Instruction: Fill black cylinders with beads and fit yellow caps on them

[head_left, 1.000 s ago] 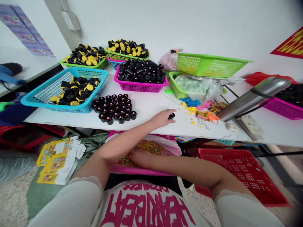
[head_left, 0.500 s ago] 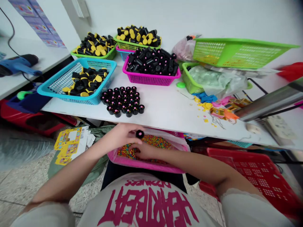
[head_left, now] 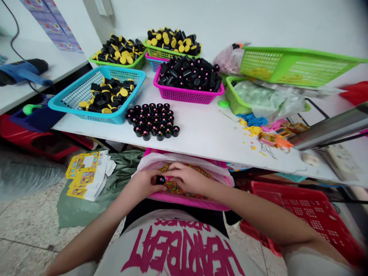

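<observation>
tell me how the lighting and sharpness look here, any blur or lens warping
Head view: soft, even light, no hard shadows or glare on the white table; centre is sharp, including the left hand, right hand and small black cap between them; the red crate and metal tube smear at the right edge; wide-angle bending stretches the green basket.

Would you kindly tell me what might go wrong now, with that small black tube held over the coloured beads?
The left hand holds the small black tube just over the loose beads; a slip could bury it among them. The pink basket seems to rest on the lap, so a shifted knee might spill beads onto the floor. The upright tubes stand close to the front edge of the table; a rising arm could topple them.
</observation>
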{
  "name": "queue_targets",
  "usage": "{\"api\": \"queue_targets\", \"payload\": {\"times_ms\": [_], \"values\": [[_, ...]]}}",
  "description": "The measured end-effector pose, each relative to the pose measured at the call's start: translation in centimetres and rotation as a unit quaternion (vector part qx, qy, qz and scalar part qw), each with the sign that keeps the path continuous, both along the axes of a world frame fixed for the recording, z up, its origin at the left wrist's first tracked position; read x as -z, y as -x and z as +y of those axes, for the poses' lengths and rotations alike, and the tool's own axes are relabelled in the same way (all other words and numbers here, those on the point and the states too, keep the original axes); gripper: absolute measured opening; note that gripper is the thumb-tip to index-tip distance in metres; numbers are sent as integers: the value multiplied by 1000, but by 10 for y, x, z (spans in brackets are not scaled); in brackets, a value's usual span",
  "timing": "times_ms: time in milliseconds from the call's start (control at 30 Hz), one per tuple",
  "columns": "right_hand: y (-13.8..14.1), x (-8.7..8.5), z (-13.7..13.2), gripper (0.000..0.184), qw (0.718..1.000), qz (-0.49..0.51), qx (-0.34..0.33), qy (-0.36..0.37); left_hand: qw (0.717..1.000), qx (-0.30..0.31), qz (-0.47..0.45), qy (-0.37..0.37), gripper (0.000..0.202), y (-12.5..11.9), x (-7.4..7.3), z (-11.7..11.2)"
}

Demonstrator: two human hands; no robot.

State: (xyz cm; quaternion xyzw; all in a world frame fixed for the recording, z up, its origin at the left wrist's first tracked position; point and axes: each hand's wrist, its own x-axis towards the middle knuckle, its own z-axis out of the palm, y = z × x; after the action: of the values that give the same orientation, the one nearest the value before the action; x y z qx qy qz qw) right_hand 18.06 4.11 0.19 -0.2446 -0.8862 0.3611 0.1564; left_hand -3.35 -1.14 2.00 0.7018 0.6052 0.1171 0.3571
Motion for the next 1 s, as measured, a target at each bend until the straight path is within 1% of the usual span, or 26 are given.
{"api": "queue_targets", "payload": {"times_ms": [67,100,200,267,333,400,467,533,600,667,733,767,833,900,933,1000], "values": [[3,-1,-2,39,999,-25,-9,-21,1000,5,-6,1,33,-1,1,3],[4,-1,-3,38,999,-39,-8,-19,1000,7,-10,1,33,-1,1,4],[9,-4,-6,29,998,-58,26,18,999,8,-34,1,31,-2,1,5],[11,-8,-6,26,997,-55,46,23,999,11,-51,-6,26,-3,1,4],[12,-14,-6,24,998,-56,32,-5,998,14,-64,-24,21,-3,2,3],[13,-21,-6,23,997,-66,-3,-43,996,12,-78,-45,20,-2,4,2],[14,-27,-6,25,994,-71,-32,-71,994,9,-94,-58,22,0,7,2],[17,-32,-7,27,994,-69,-39,-75,992,6,-106,-62,27,2,10,2],[19,-37,-8,25,997,-60,-9,-53,992,7,-109,-64,32,2,12,3],[18,-43,-8,24,998,-50,45,-13,992,9,-103,-67,32,1,10,3],[11,-47,-6,26,995,-43,88,17,993,7,-100,-70,32,0,5,2],[5,-48,-4,27,995,-46,91,18,992,2,-101,-71,32,0,2,1],[-10,-46,-2,34,995,-63,72,-6,990,-25,-107,-85,33,5,-7,0],[-27,-40,-2,45,993,-94,61,-35,985,-72,-108,-115,32,16,-16,3],[-36,-36,-3,50,991,-108,66,-42,980,-100,-105,-133,33,24,-19,6],[-51,-28,-10,60,988,-126,88,-29,966,-161,-97,-175,38,44,-23,17]]}}
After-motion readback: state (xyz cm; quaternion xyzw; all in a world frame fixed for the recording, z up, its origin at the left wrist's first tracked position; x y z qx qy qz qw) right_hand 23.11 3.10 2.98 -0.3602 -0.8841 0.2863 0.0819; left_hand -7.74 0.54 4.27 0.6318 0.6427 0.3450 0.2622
